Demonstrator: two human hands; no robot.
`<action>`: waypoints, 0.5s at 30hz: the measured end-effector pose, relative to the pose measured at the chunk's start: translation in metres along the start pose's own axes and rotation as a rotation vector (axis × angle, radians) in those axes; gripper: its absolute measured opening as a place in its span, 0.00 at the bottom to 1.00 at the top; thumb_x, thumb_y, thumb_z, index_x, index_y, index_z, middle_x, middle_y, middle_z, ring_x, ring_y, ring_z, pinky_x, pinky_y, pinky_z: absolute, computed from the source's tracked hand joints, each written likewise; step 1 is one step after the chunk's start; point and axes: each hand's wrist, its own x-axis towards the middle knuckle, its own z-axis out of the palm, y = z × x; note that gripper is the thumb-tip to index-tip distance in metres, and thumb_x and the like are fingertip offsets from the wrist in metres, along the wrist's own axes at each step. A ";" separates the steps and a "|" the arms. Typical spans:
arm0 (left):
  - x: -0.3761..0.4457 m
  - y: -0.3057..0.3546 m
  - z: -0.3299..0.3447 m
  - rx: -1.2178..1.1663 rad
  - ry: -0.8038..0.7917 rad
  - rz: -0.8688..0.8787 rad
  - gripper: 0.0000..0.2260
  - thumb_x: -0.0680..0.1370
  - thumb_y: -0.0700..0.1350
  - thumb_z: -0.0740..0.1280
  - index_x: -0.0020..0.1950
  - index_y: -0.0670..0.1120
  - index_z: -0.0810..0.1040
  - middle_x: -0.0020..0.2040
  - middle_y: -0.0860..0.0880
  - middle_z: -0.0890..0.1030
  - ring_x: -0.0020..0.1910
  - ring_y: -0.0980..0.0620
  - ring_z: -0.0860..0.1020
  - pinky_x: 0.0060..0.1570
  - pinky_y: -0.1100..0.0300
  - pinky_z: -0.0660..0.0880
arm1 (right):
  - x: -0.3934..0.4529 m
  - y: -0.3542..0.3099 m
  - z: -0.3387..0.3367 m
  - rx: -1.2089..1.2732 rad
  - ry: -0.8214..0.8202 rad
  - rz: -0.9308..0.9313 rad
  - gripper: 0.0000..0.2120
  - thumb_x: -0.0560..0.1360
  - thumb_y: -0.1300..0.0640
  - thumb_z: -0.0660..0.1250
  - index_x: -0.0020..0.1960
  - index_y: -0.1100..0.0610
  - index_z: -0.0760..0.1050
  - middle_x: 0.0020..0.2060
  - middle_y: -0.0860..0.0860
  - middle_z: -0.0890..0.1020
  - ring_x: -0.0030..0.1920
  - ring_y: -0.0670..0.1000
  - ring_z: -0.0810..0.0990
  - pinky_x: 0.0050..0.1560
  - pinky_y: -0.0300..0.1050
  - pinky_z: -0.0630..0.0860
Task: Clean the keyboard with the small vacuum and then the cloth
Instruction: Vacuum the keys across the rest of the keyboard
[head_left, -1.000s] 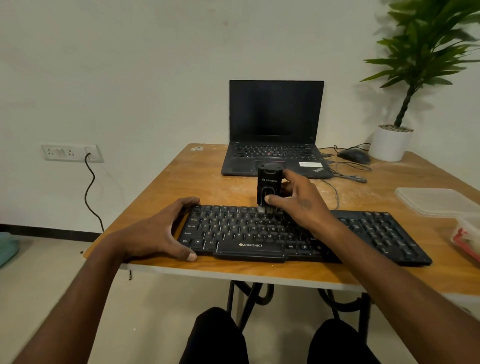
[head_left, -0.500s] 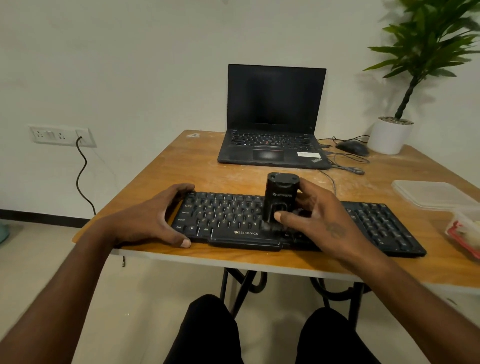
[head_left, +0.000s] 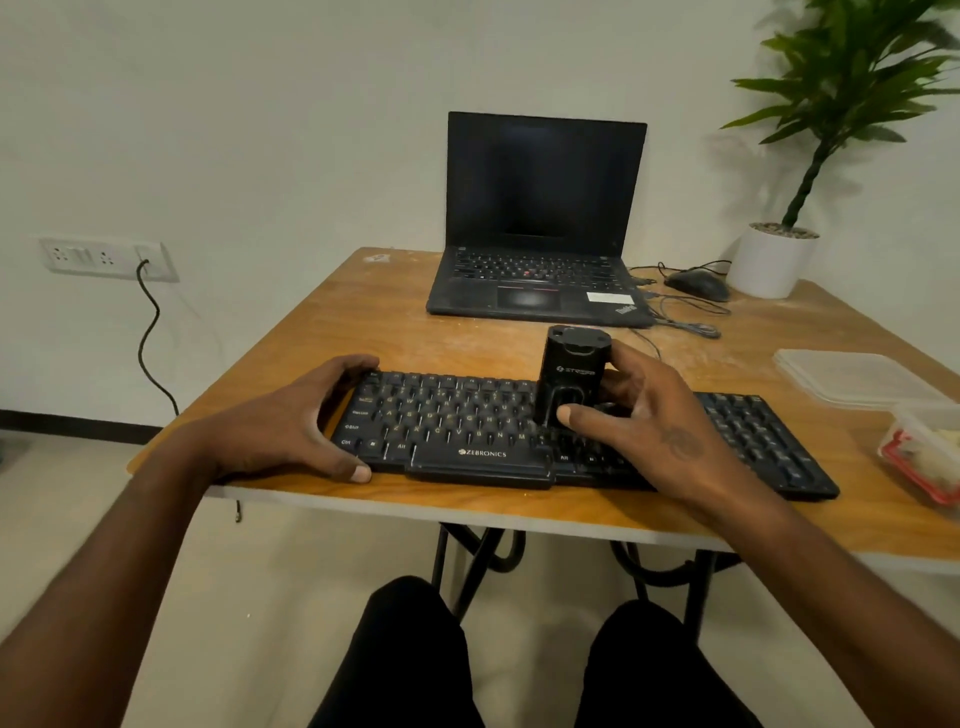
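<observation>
right hand (head_left: 644, 415) grips the small vacuum (head_left: 570, 379) upright, nozzle down on the keyboard (head_left: 467, 421) mid-rows — left hand (head_left: 291, 421) curled round the keyboard's left end, thumb on front edge. keyboard lies along the worktop (head_left: 363, 322) near edge.

Black flat keyboard (head_left: 467, 431) lay at the wooden tabletop's (head_left: 363, 322) near edge; open black laptop (head_left: 540, 228) stood behind it, white-potted plant (head_left: 774, 260) far right.
</observation>
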 end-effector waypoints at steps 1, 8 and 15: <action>0.000 -0.001 0.000 0.006 0.002 0.001 0.55 0.58 0.61 0.86 0.78 0.70 0.58 0.72 0.65 0.70 0.69 0.66 0.73 0.67 0.61 0.74 | -0.007 -0.002 -0.001 0.021 -0.017 -0.003 0.24 0.74 0.57 0.75 0.67 0.44 0.74 0.60 0.37 0.81 0.62 0.39 0.78 0.61 0.44 0.77; 0.000 0.003 -0.001 0.021 0.002 -0.003 0.55 0.57 0.63 0.85 0.78 0.71 0.58 0.72 0.65 0.70 0.67 0.68 0.73 0.63 0.64 0.74 | 0.010 0.004 -0.005 -0.042 0.022 -0.011 0.24 0.75 0.57 0.74 0.69 0.45 0.73 0.59 0.37 0.81 0.59 0.37 0.79 0.59 0.44 0.78; -0.001 0.004 -0.001 0.015 -0.008 -0.013 0.55 0.56 0.64 0.85 0.76 0.73 0.58 0.73 0.64 0.70 0.68 0.64 0.74 0.63 0.63 0.75 | 0.050 0.016 -0.006 -0.131 0.105 0.021 0.26 0.75 0.56 0.74 0.71 0.49 0.71 0.60 0.42 0.79 0.54 0.35 0.76 0.53 0.39 0.75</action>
